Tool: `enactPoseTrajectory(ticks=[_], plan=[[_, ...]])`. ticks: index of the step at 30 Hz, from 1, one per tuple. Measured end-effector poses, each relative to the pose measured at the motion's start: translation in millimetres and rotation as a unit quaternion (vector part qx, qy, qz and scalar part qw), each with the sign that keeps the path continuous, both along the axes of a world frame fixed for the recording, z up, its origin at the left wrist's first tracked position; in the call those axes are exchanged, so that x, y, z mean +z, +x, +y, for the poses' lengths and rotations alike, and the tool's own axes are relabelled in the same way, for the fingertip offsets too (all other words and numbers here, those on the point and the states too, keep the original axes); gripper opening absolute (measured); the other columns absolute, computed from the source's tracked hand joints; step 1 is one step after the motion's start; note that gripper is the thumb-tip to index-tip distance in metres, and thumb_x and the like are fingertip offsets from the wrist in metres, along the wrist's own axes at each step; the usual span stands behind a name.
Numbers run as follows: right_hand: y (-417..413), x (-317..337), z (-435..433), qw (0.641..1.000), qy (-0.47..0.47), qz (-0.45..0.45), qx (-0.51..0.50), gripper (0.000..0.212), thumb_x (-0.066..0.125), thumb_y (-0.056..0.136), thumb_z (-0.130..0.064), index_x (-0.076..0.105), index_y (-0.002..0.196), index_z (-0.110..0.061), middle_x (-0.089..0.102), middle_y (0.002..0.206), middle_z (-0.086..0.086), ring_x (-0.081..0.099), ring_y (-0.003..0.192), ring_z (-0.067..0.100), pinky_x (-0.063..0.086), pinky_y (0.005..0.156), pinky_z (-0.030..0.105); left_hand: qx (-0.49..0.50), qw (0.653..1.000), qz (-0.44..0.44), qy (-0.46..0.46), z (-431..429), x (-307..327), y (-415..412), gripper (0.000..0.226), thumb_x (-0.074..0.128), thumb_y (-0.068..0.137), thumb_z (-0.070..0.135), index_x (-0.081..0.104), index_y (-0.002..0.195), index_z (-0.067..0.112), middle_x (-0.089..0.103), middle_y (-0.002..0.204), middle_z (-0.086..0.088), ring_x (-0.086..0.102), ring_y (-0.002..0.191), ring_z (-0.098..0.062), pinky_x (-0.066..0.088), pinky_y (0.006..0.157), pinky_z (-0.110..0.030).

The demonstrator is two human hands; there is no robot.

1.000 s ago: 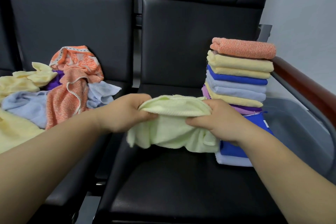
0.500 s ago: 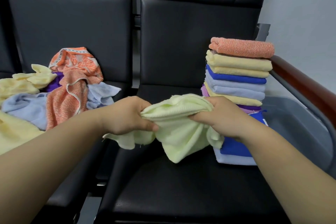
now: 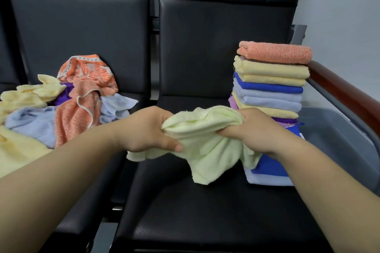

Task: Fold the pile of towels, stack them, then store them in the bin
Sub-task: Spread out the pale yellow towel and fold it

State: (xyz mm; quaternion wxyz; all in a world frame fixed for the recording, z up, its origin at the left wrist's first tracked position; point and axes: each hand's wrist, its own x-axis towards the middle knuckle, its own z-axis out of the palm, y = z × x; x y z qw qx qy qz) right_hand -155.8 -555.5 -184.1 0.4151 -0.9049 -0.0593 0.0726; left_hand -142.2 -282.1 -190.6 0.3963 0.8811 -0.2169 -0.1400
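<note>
2 hands [image 3: 144, 129] [image 3: 261, 129], 2 chairs [image 3: 78, 33] [image 3: 222, 37], 1 stack [image 3: 271, 80]

We note two black padded seats side by side. The left backrest [image 3: 78, 37] and the right backrest [image 3: 224, 47] both stand upright, stitched into panels, with a narrow gap between them. The right seat cushion [image 3: 205, 222] is glossy and faintly creased. A reddish-brown armrest [image 3: 345, 92] runs along its right side, above a grey rail [image 3: 339, 107]. Behind it we see a pale wall [image 3: 345, 6].
</note>
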Motion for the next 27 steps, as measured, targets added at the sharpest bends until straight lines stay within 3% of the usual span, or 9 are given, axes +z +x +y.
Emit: enactPoseTrajectory(ticks=[4,7,12,14,16,18,22,24,27], plan=[[-1.1,-3.9,-1.3,0.988,0.151,0.032,0.015,0.021,0.081,0.088,-0.019,0.078,0.108,-0.019,0.08,0.106,0.001,0.075,0.104,0.02,0.056,0.101,0.053,0.053,0.996,-0.025,-0.068,1.5,-1.2,0.3,0.016,0.081,0.086,0.021,0.071,0.096,0.012,0.077,0.088,-0.002,0.074,0.081,-0.015,0.059,0.072,-0.032],[-5.6,1.3,3.4,0.978,0.181,0.077,0.071,0.033,0.083,0.085,-0.009,0.075,0.116,-0.017,0.079,0.11,0.001,0.075,0.106,0.019,0.057,0.099,0.045,0.098,0.98,-0.023,-0.173,3.9,-0.5,3.1,0.023,0.075,0.09,0.025,0.067,0.103,0.008,0.076,0.095,-0.013,0.073,0.085,-0.03,0.057,0.073,-0.046],[-3.9,-3.6,11.2,0.987,-0.156,-0.007,0.029,0.023,0.085,0.078,-0.034,0.069,0.093,-0.029,0.074,0.091,-0.007,0.071,0.087,0.012,0.06,0.081,0.039,0.097,0.956,0.03,-0.277,-2.5,10.5,-0.8,0.011,0.07,0.091,-0.001,0.067,0.099,0.007,0.073,0.084,-0.006,0.07,0.071,-0.013,0.053,0.058,-0.026],[-1.8,-1.8,8.9,0.989,-0.148,-0.028,0.004,0.017,0.08,0.084,-0.036,0.068,0.083,-0.024,0.071,0.083,-0.006,0.067,0.081,0.015,0.054,0.071,0.036,0.058,0.98,0.034,-0.189,-2.6,12.3,-3.4,0.02,0.078,0.084,0.002,0.07,0.102,0.007,0.076,0.084,-0.002,0.073,0.07,-0.011,0.054,0.054,-0.023],[-1.1,1.5,3.9,0.996,-0.081,-0.028,-0.016,0.016,0.078,0.088,-0.034,0.069,0.079,-0.024,0.071,0.079,-0.006,0.064,0.079,0.014,0.049,0.067,0.031,0.03,0.999,-0.024,-0.004,0.4,9.7,-3.0,0.021,0.087,0.077,0.013,0.073,0.093,0.012,0.077,0.081,0.003,0.073,0.073,-0.011,0.058,0.061,-0.03],[-1.3,2.6,0.7,0.999,0.025,-0.003,-0.024,0.009,0.078,0.088,-0.033,0.077,0.092,-0.025,0.078,0.089,-0.006,0.072,0.09,0.013,0.059,0.082,0.034,0.03,0.996,-0.053,0.062,1.4,6.2,-2.8,0.018,0.086,0.078,0.018,0.07,0.084,0.011,0.075,0.076,0.001,0.073,0.073,-0.017,0.06,0.068,-0.038],[-5.2,1.8,-0.1,0.987,0.144,0.077,0.012,0.025,0.082,0.087,-0.018,0.077,0.112,-0.018,0.08,0.105,-0.002,0.076,0.101,0.016,0.058,0.1,0.046,0.071,0.987,0.037,-0.14,5.3,2.8,-1.7,0.025,0.079,0.087,0.021,0.068,0.106,0.009,0.076,0.087,-0.016,0.075,0.079,-0.03,0.058,0.069,-0.044],[-6.0,2.0,0.4,0.988,0.117,0.094,0.037,0.035,0.086,0.082,-0.017,0.075,0.115,-0.019,0.08,0.107,-0.003,0.076,0.102,0.016,0.058,0.1,0.045,0.072,0.965,0.067,-0.244,6.1,2.8,1.0,0.045,0.078,0.079,0.025,0.065,0.118,0.007,0.072,0.101,-0.027,0.071,0.088,-0.033,0.055,0.076,-0.048],[-5.3,-0.9,5.7,0.997,-0.026,0.062,0.044,0.04,0.091,0.072,-0.027,0.073,0.108,-0.026,0.078,0.103,-0.008,0.074,0.096,0.012,0.061,0.093,0.043,0.051,0.925,0.109,-0.361,1.0,5.3,1.4,0.042,0.068,0.082,0.011,0.065,0.124,0.009,0.071,0.11,-0.024,0.071,0.096,-0.031,0.059,0.075,-0.044]])
